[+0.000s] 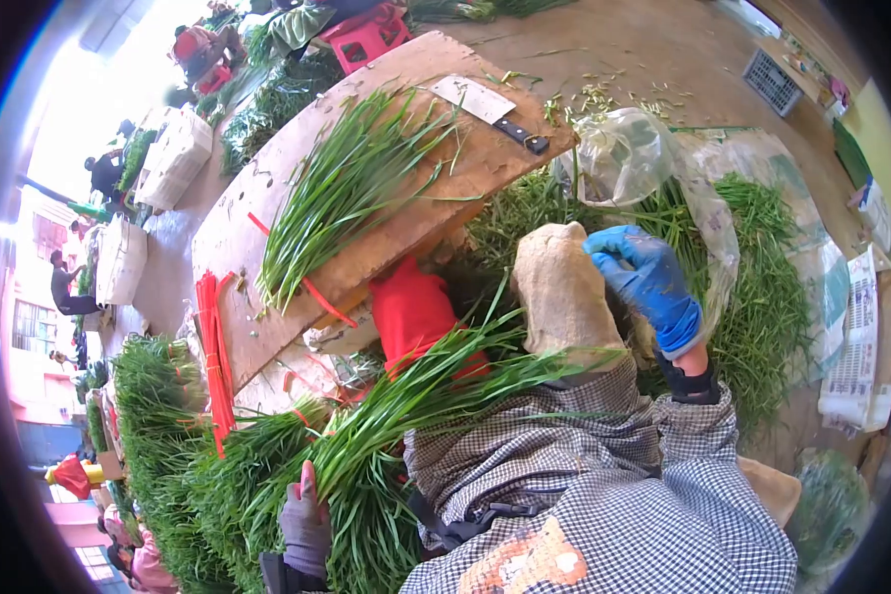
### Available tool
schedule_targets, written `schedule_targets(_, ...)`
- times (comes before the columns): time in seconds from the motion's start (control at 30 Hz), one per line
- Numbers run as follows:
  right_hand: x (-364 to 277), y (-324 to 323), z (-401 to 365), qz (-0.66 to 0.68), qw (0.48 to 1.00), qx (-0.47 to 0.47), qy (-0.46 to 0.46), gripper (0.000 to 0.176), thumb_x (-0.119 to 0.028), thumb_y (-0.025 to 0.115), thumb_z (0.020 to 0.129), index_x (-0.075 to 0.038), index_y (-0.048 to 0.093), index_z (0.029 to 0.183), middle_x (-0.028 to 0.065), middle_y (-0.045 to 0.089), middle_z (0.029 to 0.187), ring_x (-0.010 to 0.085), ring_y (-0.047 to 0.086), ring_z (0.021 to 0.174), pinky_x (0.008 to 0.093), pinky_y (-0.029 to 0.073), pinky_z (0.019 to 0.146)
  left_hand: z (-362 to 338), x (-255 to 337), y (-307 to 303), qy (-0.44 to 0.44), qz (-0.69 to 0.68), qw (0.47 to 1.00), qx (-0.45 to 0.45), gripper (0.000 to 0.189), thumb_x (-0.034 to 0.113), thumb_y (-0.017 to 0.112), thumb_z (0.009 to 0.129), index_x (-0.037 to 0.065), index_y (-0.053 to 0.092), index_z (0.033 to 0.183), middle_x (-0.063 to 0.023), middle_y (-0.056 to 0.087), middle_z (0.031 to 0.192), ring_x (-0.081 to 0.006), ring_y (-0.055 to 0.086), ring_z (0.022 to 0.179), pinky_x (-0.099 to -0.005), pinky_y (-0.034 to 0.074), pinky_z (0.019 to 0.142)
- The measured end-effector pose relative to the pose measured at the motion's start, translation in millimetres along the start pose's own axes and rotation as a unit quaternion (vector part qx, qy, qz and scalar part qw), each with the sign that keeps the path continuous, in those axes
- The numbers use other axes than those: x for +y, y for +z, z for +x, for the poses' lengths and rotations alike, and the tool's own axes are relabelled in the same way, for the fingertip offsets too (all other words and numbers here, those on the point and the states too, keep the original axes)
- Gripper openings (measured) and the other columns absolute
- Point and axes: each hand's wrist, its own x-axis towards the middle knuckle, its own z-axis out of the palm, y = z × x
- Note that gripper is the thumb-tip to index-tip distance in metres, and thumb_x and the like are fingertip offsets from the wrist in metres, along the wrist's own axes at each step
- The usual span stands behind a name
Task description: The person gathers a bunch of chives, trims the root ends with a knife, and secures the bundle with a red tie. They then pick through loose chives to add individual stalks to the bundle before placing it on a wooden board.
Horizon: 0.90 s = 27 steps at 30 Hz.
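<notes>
My left hand, in a grey glove with one fingertip uncovered, closes on the near end of a bunch of garlic chives. Its long green leaves lie across my lap. My right hand wears a blue glove and hovers beside my knee covered in tan cloth. The blue fingers are curled in a pinch; whatever may be between them is too small to make out. On the tilted wooden board ahead rests another bunch of chives, with a red tie strip partly under it.
A cleaver lies at the board's far right corner. Red strips hang over its left edge. Stacked chive bundles stand at left; loose chives cover the sheet at right, near a clear plastic bag. Other people work far left.
</notes>
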Motion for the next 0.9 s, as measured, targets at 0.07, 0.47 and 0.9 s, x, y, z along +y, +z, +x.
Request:
schedule_targets(0.07,-10,13,2,0.032,0.998,-0.013,-0.048,0.012,-0.011,0.068,0.084,-0.005,0.071,0.095,0.0128,0.070,0.093,0.0291,0.068,0.089,0.0358,0.053,0.081,1,0,-2,-0.010,-0.003,1.000,-0.006,0.092,0.000,0.067,0.073,0.019,0.026,0.153,-0.0156,0.055,0.101,-0.0377,0.060,0.080,-0.0464,0.049,0.064)
schedule_targets(0.47,-203,134,-4,0.222,0.878,-0.188,-0.380,0.104,-0.051,0.078,0.068,0.008,0.036,0.142,0.0299,0.056,0.124,0.0400,0.060,0.111,0.0413,0.050,0.092,41,79,-116,0.133,0.044,0.989,0.051,0.083,0.004,0.067,0.072,0.014,0.036,0.148,-0.0117,0.058,0.090,-0.0314,0.062,0.070,-0.0421,0.051,0.057)
schedule_targets(0.9,-117,174,-37,0.340,0.852,-0.390,-0.079,0.025,-0.011,0.072,0.080,-0.003,0.067,0.103,0.0082,0.069,0.081,0.0176,0.068,0.073,0.0309,0.054,0.067,102,37,-104,0.087,-0.217,0.964,0.127,0.075,0.011,0.080,0.079,0.006,0.041,0.143,-0.0098,0.061,0.095,-0.0132,0.054,0.056,-0.0294,0.046,0.050)
